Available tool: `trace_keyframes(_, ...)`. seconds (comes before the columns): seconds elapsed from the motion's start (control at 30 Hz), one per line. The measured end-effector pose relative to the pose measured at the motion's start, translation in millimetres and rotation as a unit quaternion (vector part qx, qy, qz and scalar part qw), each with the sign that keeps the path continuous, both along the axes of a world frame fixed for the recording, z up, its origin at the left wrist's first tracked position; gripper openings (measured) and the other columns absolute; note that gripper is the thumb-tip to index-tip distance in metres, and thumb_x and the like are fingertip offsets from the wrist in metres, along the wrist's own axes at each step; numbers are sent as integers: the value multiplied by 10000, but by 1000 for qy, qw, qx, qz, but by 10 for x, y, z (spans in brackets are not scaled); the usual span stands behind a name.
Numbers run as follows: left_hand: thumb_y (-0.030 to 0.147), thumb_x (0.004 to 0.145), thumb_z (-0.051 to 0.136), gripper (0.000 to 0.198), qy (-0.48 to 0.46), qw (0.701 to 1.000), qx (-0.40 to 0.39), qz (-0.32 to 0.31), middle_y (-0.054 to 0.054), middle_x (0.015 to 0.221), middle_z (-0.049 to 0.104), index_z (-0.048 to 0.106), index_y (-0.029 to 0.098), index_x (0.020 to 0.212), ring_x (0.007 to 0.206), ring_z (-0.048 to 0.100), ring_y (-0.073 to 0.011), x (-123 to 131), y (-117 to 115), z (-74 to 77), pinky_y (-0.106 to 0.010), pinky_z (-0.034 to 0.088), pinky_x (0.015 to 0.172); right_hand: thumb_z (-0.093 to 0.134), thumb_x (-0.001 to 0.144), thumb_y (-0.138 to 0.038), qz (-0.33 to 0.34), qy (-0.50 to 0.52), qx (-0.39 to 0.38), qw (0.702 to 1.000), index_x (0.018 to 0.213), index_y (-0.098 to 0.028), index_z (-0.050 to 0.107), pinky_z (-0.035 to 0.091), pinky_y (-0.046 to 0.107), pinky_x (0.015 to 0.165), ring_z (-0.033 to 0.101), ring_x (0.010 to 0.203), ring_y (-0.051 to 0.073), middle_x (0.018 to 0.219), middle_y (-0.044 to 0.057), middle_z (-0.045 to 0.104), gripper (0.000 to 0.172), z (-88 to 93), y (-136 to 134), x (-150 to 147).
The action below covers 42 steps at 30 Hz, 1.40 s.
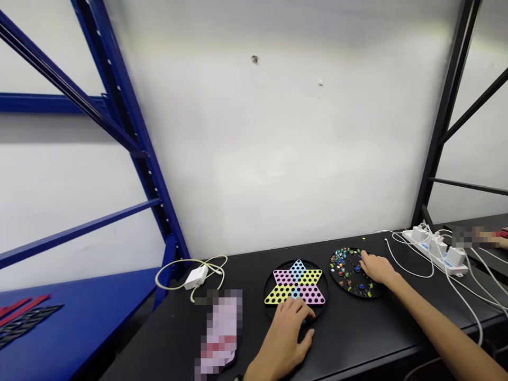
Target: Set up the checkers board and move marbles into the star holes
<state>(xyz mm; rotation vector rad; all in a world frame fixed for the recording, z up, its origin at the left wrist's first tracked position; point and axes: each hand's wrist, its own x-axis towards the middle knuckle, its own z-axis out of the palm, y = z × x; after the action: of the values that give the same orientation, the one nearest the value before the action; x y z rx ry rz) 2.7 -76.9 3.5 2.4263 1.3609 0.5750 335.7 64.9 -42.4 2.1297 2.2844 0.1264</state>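
At the lower centre of the frame, with the left hand (284, 325), reaching over the near edge of the board (297, 278), fingers loosely curved and thumb well apart, gripping nothing visible. Right of that, with the right hand (376, 266), reaching onto the right side of the tray (351, 262), fingertips bunched low; cannot tell whether pinching any of the marbles (340, 260) strewn there in many colours. Just left of the tray, round-rimmed, star-patterned in pink, yellow and blue: the board. Under both: a black table (248, 275). Further out, lower left: a blurred item (220, 333), with a charger (196, 277) above. Lower right: a power strip (424, 246). Behind: a white wall (278, 132), between blue post (129, 116) and black post (440, 127).
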Motion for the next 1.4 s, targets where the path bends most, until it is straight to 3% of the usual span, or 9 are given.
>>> trace_keyframes(0.2,166,822,580,182,0,1000,3,-3,-15,1062,597,584,251,982,1017,510,-215,1,3,-13,-361,397,926,354,1008,-283,13,16,32,999,1138,-145,548,435,321,743,690,896,276,958,170,697,272,-56,-6,-55)
trace_keyframes(0.33,168,824,589,187,2,1000,2,0,-6,1074,595,583,255,990,1028,506,-212,-7,9,-18,-355,387,936,466,951,-338,13,274,57,960,837,-192,521,401,252,613,611,687,175,732,37,617,193,-83,76,26)
trace_keyframes(0.4,175,822,598,189,3,1000,-5,-1,-4,1077,596,583,255,992,1029,504,-210,-8,14,-15,-356,381,941,496,916,-434,-9,522,63,851,737,-215,433,331,210,484,462,498,109,585,-42,481,290,-37,152,72)
trace_keyframes(0.5,175,819,601,195,4,1000,-14,-1,-1,1083,599,585,256,995,1033,502,-207,-4,18,-8,-356,375,944,514,872,-476,-47,796,14,604,737,-231,394,196,177,365,277,381,67,525,-88,363,305,72,280,85)
trace_keyframes(0.57,176,819,598,194,3,1000,-13,0,-3,1085,600,586,257,995,1034,502,-208,-2,17,-6,-356,376,942,517,858,-432,-62,843,-32,533,750,-224,420,164,170,342,278,373,61,551,-67,416,254,110,359,44)
trace_keyframes(0.73,183,825,597,190,0,1000,-12,-5,-7,1091,599,588,259,1000,1039,500,-211,-14,10,-22,-357,374,949,470,890,-407,-73,643,6,763,682,-211,448,266,210,414,398,430,101,558,-20,485,287,8,503,-166)
trace_keyframes(0.9,167,824,595,206,3,1000,-11,-4,-2,1099,600,587,261,1008,1050,495,-210,-20,12,-36,-358,365,958,370,961,-300,-45,242,50,968,918,-174,562,421,311,698,654,851,254,924,132,678,233,-14,522,-382)
trace_keyframes(1.07,142,838,560,219,7,1000,-9,-10,-5,1102,602,588,263,1019,1044,496,-209,-19,12,-32,-360,366,951,342,983,-287,-20,93,-29,995,1184,-110,500,441,390,807,659,1021,334,1105,223,677,311,62,457,-539)
trace_keyframes(1.4,155,841,583,214,3,1000,4,-10,8,1105,599,583,270,1021,1050,493,-203,-27,17,-68,-352,357,957,435,952,-244,7,110,-31,993,1148,-129,529,441,384,804,663,969,302,1046,200,682,246,6,509,-558)
